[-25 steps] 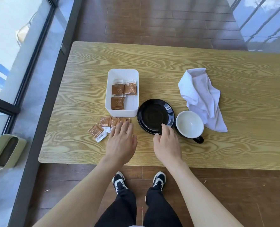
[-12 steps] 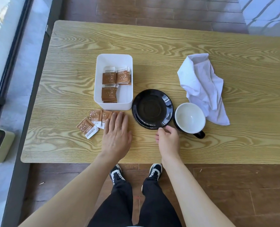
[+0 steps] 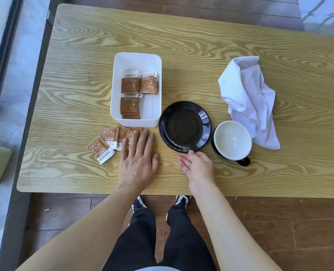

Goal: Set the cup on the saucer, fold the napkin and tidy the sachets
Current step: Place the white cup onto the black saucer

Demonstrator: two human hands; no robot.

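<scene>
Stood at the near edge of a wooden table point(image 3: 201, 45), looking straight down. Left hand point(image 3: 137, 159) lay flat and open at lower centre of the frame, palm down, fingers spread over the nearest of the loose sachets point(image 3: 111, 140), gripping nothing. Right hand point(image 3: 198, 167) sat just right of it, loosely curled, a fingertip touching the near rim of the black saucer point(image 3: 184, 127); held nothing closed in it. Saucer rested empty at centre frame, just right of the white tray point(image 3: 136, 59). More brown sachets lay inside the tray in small stacks point(image 3: 130, 85). Loose ones fanned out on the table below the tray's lower left corner, one apart from the rest toward the left. Cup point(image 3: 232, 139), white inside and black outside, stood upright on the table just right of the saucer, handle toward lower right. Crumpled white napkin point(image 3: 248, 98) lay unfolded at right of frame, its lower edge reaching beside the cup's far side.
</scene>
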